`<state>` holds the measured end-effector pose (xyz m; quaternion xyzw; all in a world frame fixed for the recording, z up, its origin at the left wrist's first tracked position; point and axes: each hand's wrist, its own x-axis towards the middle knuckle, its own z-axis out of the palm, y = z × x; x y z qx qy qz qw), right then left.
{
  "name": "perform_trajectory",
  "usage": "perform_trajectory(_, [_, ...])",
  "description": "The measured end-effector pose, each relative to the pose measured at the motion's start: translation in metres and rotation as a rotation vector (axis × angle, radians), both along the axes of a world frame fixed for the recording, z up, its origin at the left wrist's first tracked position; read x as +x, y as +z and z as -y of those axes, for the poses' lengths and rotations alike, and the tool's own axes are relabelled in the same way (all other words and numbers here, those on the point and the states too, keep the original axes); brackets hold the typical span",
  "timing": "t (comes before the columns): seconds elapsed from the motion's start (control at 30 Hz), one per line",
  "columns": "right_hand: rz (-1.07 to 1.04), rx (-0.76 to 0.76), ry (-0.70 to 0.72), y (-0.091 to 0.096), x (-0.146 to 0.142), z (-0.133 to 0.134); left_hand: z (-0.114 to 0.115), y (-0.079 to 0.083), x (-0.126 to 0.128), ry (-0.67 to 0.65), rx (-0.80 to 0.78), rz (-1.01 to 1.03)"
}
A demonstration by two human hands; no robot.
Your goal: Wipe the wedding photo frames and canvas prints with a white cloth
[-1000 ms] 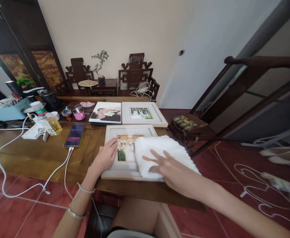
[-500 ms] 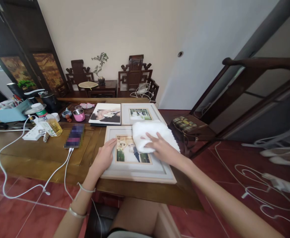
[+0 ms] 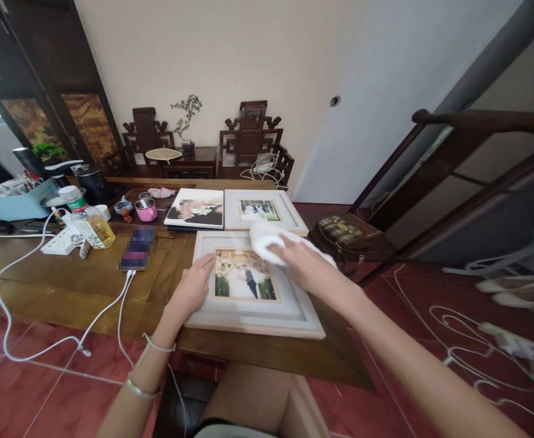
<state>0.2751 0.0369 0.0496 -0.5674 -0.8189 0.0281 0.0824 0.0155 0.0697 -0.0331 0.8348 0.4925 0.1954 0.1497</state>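
A pale-framed wedding photo (image 3: 248, 323) lies flat near the front edge of the wooden table. My left hand (image 3: 193, 286) rests on the left side of this picture frame, fingers stretched out over its border. A white cloth (image 3: 265, 238), bunched up, is at the frame's upper right, with my right hand (image 3: 296, 258) closed on it; the fingertips are partly hidden. Behind lies a second framed photo (image 3: 289, 213). To its left is a photo album (image 3: 196, 210) with a picture on its cover.
Left on the table (image 3: 170, 255) are a phone (image 3: 137, 246) with charging cables, a bottle (image 3: 91, 222), a power strip (image 3: 61, 241), a pink cup (image 3: 145, 210) and a blue organizer box (image 3: 17, 201). A wooden chair (image 3: 458, 140) with a plaid bag (image 3: 340, 228) stands to the right.
My right hand has moved up and to the right with the cloth, uncovering more of the photo. The cloth looks more bunched. My left hand has stayed in place.
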Motion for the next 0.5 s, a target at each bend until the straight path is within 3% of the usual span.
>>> perform_trajectory(0.07, [-0.002,0.179,0.020,-0.003,-0.024,-0.030,-0.001,-0.001,-0.001,-0.015,0.012,0.011])
perform_trajectory(0.13, [-0.006,0.249,0.155,-0.010,-0.050,-0.053,-0.002,-0.002,-0.001,-0.021,0.023,0.028])
perform_trajectory(0.27, [0.030,0.083,0.425,-0.032,-0.084,-0.076,-0.004,-0.004,-0.001,-0.009,0.015,0.075])
perform_trajectory(0.37, [0.043,0.014,0.407,-0.039,-0.078,-0.080,-0.005,-0.006,-0.001,-0.018,0.009,0.106])
perform_trajectory(0.5, [0.071,-0.016,0.294,-0.030,-0.032,-0.070,-0.006,-0.008,-0.001,-0.010,0.023,0.126])
